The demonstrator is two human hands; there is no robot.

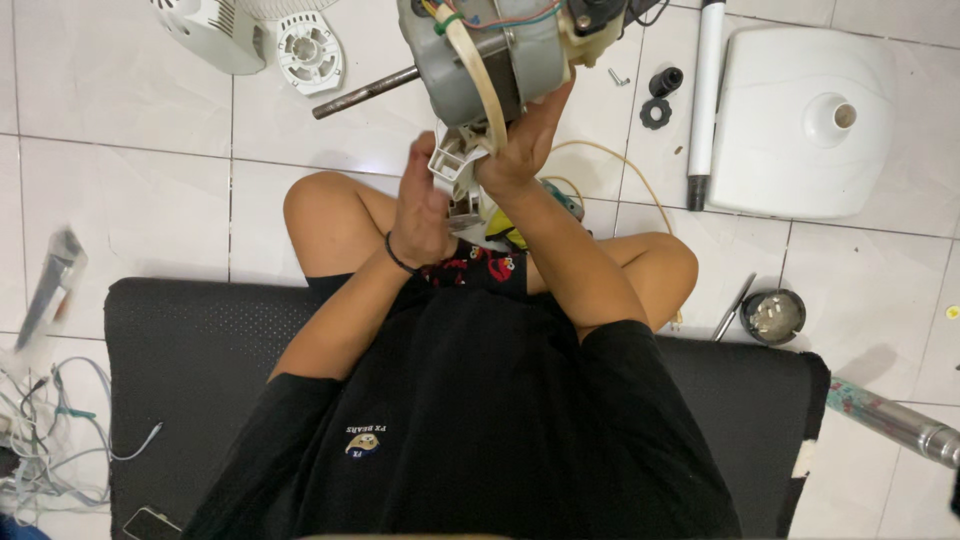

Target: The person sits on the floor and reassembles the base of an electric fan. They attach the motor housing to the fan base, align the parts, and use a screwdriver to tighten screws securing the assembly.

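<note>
At top edge, fan motor point(490, 50) cut off, right hand point(525, 140) gripping; left hand point(425, 215) hides bracket point(455, 160).

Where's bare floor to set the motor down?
Bare tiles lie left of the left knee, below the white cap. Right is crowded: pole, fan base, screw, black nuts, round tin.

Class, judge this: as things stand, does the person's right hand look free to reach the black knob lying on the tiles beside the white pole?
Probably not right away. The right hand is propping up the fan motor, so it is occupied. The black knob itself lies uncovered on the floor tiles next to the white pole.
</note>
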